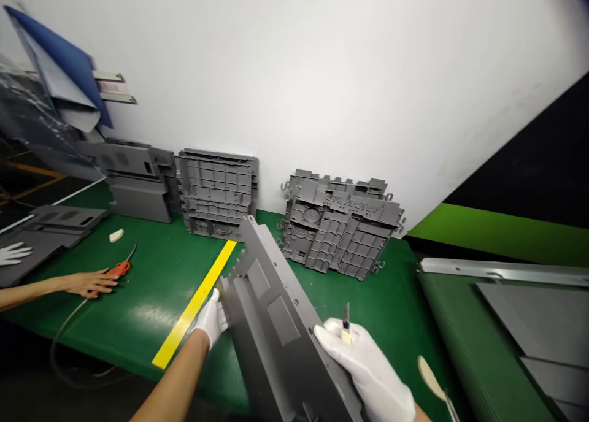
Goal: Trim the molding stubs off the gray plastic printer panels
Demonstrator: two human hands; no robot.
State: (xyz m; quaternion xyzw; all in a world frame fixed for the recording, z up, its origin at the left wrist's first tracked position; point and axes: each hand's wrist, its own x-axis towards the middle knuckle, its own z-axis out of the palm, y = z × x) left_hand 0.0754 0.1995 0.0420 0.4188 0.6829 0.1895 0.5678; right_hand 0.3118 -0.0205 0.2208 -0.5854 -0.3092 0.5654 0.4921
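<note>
A large grey plastic panel point(276, 324) is tilted up in front of me over the green table, with two rectangular recesses on its face. My left hand point(211, 321), in a white glove, is closed on the panel's left edge. My right hand point(363, 364), also gloved, is closed round a small knife point(346, 327) with a pale handle, its short blade pointing up. That same hand rests against the panel's right edge. The panel's lower end runs out of view.
Ribbed grey panels point(340, 226) and more panels point(218, 192) lean on the white wall. At left, a co-worker's bare hand point(94, 283) rests on an orange corded tool point(120, 268). Another pale-handled tool point(432, 376) lies right, beside a conveyor point(453, 311) carrying grey panels.
</note>
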